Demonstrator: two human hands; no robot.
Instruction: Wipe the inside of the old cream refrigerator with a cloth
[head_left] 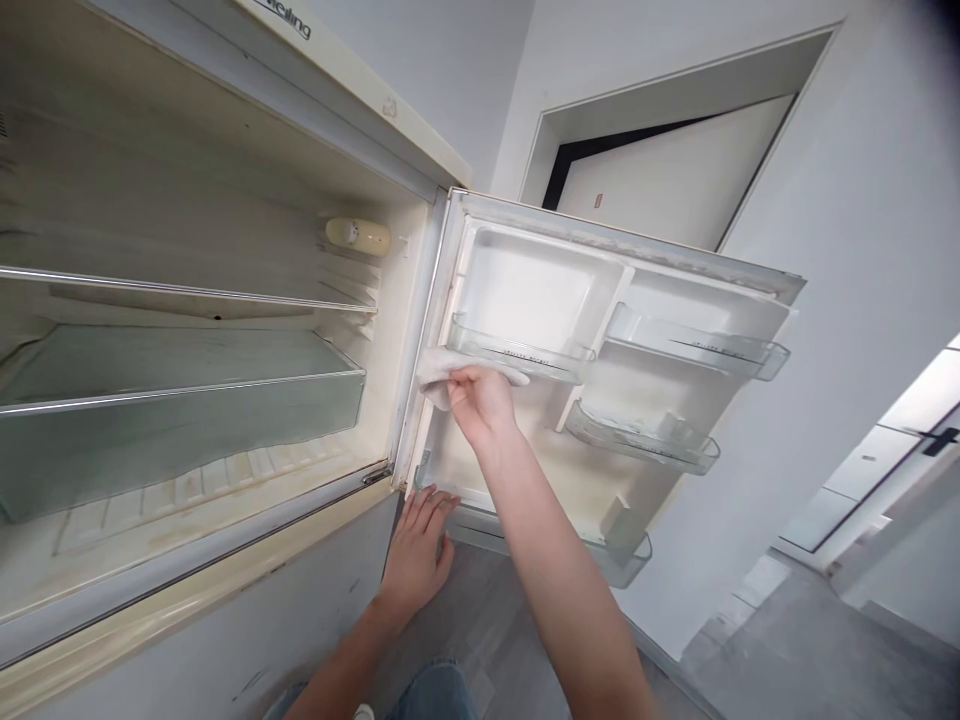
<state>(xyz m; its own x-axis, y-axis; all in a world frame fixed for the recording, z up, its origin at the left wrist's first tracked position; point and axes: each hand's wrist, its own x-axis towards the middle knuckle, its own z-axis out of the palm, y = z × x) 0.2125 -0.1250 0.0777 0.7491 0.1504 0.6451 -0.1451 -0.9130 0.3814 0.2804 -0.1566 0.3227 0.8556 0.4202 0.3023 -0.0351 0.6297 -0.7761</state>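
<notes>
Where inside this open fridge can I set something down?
The lower glass shelf is bare up to the side wall. Crowded: the door liner, where the right hand presses a cloth beneath the upper door bin.

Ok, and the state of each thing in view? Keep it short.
Fridge door: open, inner liner stained.
Right hand: closed on cloth, against liner.
White cloth: bunched, pressed to door's inner side.
Left hand: open, fingers spread at door's lower edge.
Door bins: mounted in place.
Room door: appears ajar.
</notes>
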